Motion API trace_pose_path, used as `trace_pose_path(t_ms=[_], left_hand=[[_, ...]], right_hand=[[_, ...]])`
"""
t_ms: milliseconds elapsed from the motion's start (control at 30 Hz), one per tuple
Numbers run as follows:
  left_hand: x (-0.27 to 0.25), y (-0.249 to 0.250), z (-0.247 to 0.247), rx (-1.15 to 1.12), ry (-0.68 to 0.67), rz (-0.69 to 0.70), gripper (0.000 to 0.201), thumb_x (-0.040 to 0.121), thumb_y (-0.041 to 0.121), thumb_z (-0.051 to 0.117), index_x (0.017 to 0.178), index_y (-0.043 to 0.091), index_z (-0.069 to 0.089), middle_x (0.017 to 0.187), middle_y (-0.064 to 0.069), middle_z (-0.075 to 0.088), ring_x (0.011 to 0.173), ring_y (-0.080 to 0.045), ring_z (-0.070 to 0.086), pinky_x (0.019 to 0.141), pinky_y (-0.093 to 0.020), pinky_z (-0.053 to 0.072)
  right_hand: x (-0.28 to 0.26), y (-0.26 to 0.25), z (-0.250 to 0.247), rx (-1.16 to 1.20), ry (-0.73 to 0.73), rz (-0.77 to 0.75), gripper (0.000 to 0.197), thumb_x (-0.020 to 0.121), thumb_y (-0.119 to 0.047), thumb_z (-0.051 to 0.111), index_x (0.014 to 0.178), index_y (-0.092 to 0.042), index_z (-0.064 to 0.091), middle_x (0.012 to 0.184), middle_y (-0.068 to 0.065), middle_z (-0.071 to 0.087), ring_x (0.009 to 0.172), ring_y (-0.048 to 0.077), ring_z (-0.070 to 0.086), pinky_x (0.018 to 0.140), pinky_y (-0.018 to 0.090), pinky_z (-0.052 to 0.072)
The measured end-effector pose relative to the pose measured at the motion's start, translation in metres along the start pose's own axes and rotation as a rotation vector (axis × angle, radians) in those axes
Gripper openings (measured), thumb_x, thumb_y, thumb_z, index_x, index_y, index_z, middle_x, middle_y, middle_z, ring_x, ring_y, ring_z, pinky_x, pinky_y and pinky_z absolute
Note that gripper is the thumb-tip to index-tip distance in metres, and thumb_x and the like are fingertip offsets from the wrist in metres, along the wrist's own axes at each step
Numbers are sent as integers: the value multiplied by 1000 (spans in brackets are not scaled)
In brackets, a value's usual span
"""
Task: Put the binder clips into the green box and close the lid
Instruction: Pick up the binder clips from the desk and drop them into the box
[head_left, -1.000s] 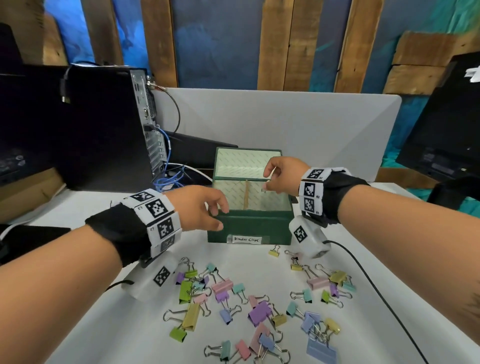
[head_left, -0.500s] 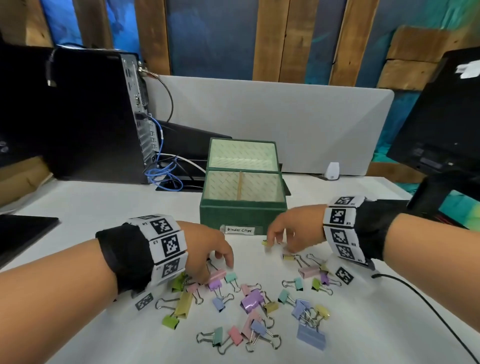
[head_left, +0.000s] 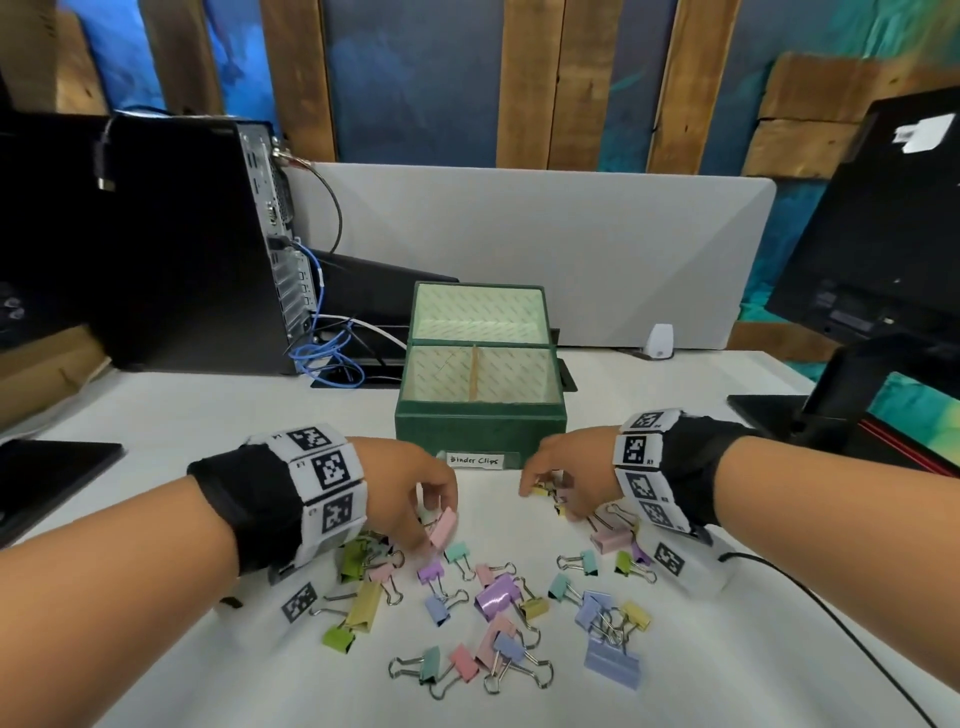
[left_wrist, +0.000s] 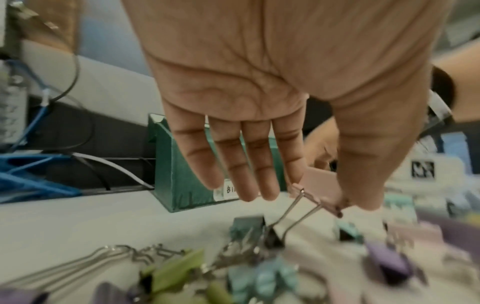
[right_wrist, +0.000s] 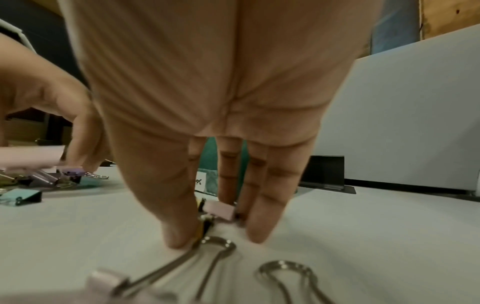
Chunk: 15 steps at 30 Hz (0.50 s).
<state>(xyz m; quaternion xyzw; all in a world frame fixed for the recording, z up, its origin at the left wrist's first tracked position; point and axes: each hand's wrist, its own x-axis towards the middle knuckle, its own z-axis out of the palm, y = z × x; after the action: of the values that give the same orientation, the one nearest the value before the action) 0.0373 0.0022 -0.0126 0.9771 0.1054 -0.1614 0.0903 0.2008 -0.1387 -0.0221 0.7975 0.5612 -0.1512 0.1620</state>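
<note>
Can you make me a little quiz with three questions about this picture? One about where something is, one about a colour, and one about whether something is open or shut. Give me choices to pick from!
1. Where do the loose clips lie?
A. on the table in front of the green box
B. inside the box
C. on top of the computer

2. What colour is the clip that the left hand pinches?
A. black
B. pink
C. red

3. How is the lid of the green box?
A. shut
B. taken away
C. open, standing up at the back

Answers:
1 A: the head view shows them spread on the white table, nearer than the box.
2 B: a pale pink clip sits between thumb and fingers.
3 C: the lid stands up behind the box and both compartments show.
</note>
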Motion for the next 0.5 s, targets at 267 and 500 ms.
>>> trace_pose_path(t_ms=[267, 500], left_hand=[[-6, -9, -15, -319, 134, 19, 36, 73, 23, 76, 106, 28, 61, 98, 13, 64, 91, -10, 62, 91, -26, 48], [-4, -19, -33, -500, 276, 6, 29, 74, 21, 75, 99, 26, 63, 92, 5, 72, 80, -11, 67, 79, -23, 49]], right_hand=[[1, 5, 8, 96, 62, -7, 25, 76, -7, 65, 87, -25, 51, 105, -4, 43, 85, 15, 47, 57, 14, 34], [6, 6, 9, 156, 88, 5, 22, 76, -8, 63, 73, -26, 51, 95, -4, 55, 81, 13, 48, 60, 17, 36]])
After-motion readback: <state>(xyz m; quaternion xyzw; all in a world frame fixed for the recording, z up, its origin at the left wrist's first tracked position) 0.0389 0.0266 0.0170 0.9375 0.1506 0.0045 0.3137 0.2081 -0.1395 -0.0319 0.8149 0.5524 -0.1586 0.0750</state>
